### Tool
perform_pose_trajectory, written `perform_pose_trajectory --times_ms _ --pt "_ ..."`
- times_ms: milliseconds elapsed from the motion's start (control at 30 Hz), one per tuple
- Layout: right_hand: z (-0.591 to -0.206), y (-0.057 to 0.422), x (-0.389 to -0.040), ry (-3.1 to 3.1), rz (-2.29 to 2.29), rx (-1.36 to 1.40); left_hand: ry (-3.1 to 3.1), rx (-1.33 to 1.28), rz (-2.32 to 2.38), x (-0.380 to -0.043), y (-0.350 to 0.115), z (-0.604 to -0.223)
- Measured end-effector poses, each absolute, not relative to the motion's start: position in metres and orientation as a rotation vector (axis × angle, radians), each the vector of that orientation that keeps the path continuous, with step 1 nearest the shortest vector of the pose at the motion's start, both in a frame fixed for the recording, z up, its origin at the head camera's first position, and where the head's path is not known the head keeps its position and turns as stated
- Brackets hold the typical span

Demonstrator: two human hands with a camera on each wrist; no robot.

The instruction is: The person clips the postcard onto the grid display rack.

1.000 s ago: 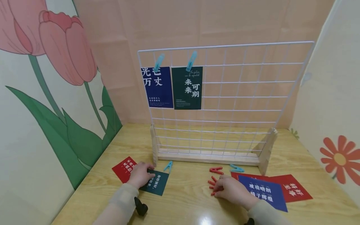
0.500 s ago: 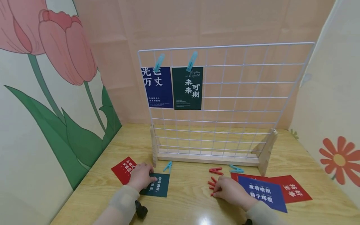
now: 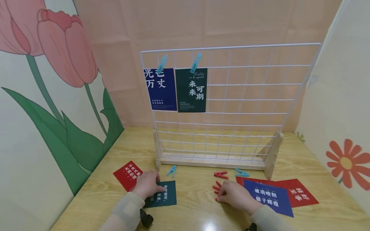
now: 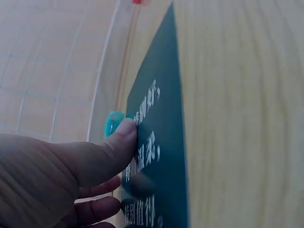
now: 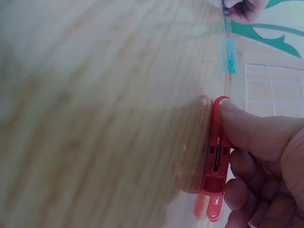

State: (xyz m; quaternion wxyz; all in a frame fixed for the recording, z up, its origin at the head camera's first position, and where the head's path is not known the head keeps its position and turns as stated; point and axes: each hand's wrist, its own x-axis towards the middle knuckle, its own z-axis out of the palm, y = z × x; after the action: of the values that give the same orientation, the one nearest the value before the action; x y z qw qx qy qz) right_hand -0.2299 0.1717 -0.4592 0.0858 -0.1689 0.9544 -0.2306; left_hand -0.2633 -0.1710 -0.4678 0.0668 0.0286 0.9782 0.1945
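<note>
My left hand [image 3: 146, 184] pinches a dark green card [image 3: 169, 194] with white writing, close over the table at the left. In the left wrist view, the thumb [image 4: 111, 149] lies across the face of the card [image 4: 164, 118] near one edge, with the other fingers behind it. At the front right, my right hand [image 3: 235, 195] has its thumb and curled fingers on a red clothespin [image 5: 216, 156] near the tabletop. Other red clothespins [image 3: 216, 187] lie beside that hand, partly covered by it. A red card [image 3: 127, 175] lies partly behind my left hand.
A white wire grid [image 3: 245, 99] stands in a wooden base [image 3: 214, 162]. Blue clothespins [image 3: 196, 62] hold a blue card [image 3: 162, 93] and a green card [image 3: 185, 99] on it. Another blue card [image 3: 270, 195] overlaps red cards [image 3: 302, 194] at right. Loose blue clothespins [image 3: 171, 171] lie before the base.
My left hand has shifted slightly right and toward the front, and the green card has turned so its edges lie straighter. The right hand stays at the red clothespins.
</note>
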Motion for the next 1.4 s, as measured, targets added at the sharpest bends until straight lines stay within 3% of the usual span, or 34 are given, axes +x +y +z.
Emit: perform_pose_trajectory --times_ms 1133,1400 --pt "-0.459 0.166 -0.231 2.831 -0.676 -0.49 2.829 0.21 0.432 -0.254 -0.156 -0.459" --pt "-0.46 0.168 -0.23 2.864 -0.667 -0.548 2.835 0.495 0.577 -0.261 -0.152 -0.458"
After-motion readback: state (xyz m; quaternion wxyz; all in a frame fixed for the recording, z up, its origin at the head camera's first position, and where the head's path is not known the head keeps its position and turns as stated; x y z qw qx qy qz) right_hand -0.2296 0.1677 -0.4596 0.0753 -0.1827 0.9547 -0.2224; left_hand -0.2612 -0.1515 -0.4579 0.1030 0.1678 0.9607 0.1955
